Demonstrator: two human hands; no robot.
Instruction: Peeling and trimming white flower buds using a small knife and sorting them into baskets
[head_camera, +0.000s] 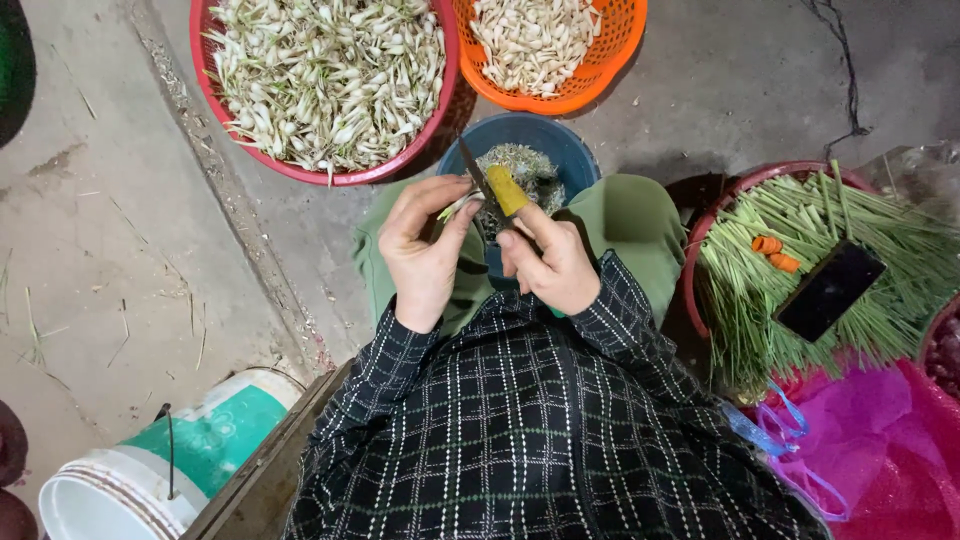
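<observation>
Bulb is the small white and pale green thing pinched in the left hand, right over the blue bowl that sits between the person's knees. The left hand is closed on it, with thumb and fingers holding its thin end so the fat end points at the knife. The right hand is wrapped tight around the knife, and one finger wears a yellow finger cover, likely to keep the blade from cutting skin. The blade tip sits just beside the bulb, touching or nearly so; I cannot tell which. Holding both over the bowl makes sense, since the grey-green scraps in it look like bits that fell off. The bulb looks smooth, slim and pointed, much like the many white bulbs heaped in the red basket on the floor past the bowl. An orange basket next to it holds cleaner, whiter pieces. At the person's right side a dark red tub is full of long green stalks, with a black phone lying on top. A white and green bucket lies tipped on the floor to the left.
</observation>
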